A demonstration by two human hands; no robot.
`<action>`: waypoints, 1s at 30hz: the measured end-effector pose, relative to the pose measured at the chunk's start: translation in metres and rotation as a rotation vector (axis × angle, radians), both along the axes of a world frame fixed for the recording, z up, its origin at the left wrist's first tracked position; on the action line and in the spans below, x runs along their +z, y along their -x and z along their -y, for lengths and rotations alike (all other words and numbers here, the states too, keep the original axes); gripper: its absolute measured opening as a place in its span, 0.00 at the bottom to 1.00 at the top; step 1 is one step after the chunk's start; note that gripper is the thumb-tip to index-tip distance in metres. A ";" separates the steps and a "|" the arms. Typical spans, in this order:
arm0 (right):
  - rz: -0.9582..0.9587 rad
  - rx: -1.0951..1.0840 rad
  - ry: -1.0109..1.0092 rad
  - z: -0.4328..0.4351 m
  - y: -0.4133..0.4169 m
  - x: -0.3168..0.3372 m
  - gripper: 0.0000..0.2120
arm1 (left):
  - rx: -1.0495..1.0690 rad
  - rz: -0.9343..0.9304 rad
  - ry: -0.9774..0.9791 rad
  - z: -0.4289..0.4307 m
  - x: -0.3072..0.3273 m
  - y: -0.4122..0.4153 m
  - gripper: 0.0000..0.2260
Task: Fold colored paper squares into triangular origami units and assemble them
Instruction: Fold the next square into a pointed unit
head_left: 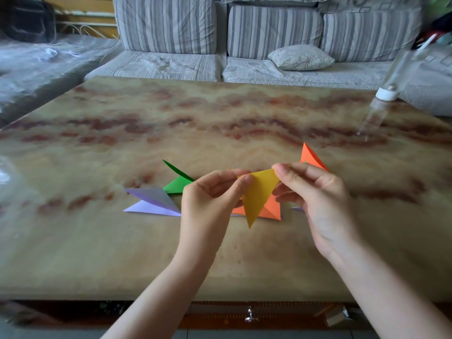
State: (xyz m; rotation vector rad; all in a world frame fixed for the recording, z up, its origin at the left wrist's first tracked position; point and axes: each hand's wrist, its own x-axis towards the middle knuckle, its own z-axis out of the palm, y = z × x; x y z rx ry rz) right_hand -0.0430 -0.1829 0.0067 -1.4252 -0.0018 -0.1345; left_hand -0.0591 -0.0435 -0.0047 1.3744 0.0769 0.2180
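A yellow paper triangle hangs point down above the table between both hands. My left hand pinches its upper left corner with thumb and fingers. My right hand pinches its upper right corner. Under it on the table lies an orange folded unit. To the left lie a purple folded unit and a green one. Another orange unit stands up behind my right hand. A sliver of purple paper shows beside my right palm.
The marble-patterned table fills the view. A clear plastic bottle with a white cap stands at its far right edge. A striped grey sofa with a small cushion is behind the table.
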 end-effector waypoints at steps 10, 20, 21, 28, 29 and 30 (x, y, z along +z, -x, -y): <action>0.041 -0.035 0.056 -0.006 0.005 -0.002 0.02 | -0.074 -0.052 -0.015 0.003 0.003 0.004 0.11; 0.110 0.067 0.191 -0.005 0.004 -0.004 0.03 | -0.011 0.008 -0.121 0.000 0.006 0.002 0.05; 0.109 0.120 0.224 -0.002 0.002 -0.002 0.02 | -0.010 0.020 -0.170 -0.002 0.007 0.001 0.05; 0.055 0.328 0.302 0.017 -0.002 0.001 0.09 | -0.117 0.063 -0.386 -0.009 0.005 -0.002 0.03; 0.048 0.343 0.314 0.018 -0.003 0.001 0.09 | -0.117 0.058 -0.394 -0.009 0.004 -0.001 0.03; 0.045 0.353 0.331 0.018 -0.004 0.001 0.09 | -0.116 0.054 -0.402 -0.010 0.004 -0.001 0.04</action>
